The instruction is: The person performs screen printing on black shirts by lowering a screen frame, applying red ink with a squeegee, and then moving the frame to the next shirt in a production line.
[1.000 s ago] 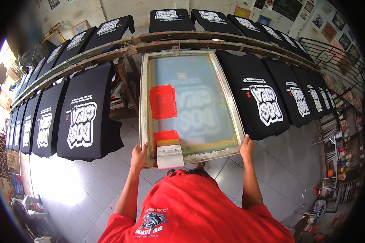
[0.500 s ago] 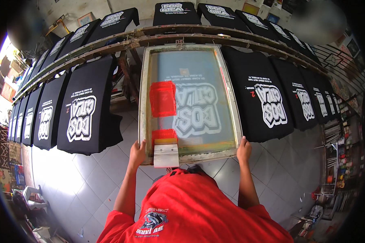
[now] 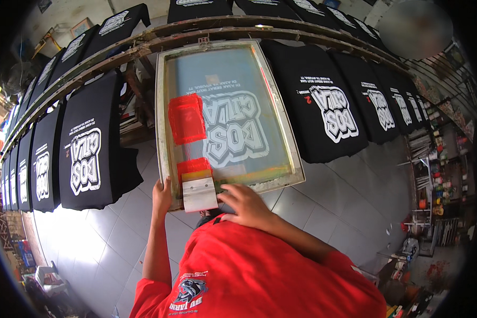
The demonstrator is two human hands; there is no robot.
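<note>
A screen printing frame [image 3: 284,123] lies over a black T-shirt, whose white print shows faintly through the mesh [image 3: 212,71]. Red ink [image 3: 186,120] covers a patch on the mesh's left side, with more of it by the squeegee. That squeegee [image 3: 200,194], with a pale flat handle, rests at the frame's near left edge. My left hand [image 3: 162,196] grips the frame's near left corner, its thumb pointing up along the side. Just right of the squeegee is my right hand [image 3: 243,205], fingers apart and holding nothing; whether a fingertip touches the handle I cannot tell.
Black T-shirts with white prints hang in rows left [image 3: 85,159] and right [image 3: 331,111]. Behind the frame run long rails [image 3: 312,40], with more shirts beyond. A cluttered shelf [image 3: 434,196] stands at the right. Grey tiles [image 3: 106,249] cover the floor.
My right hand has let go of the frame's near right corner and come left, beside the squeegee. My left hand keeps its hold. The whole view has shifted and tilted.
</note>
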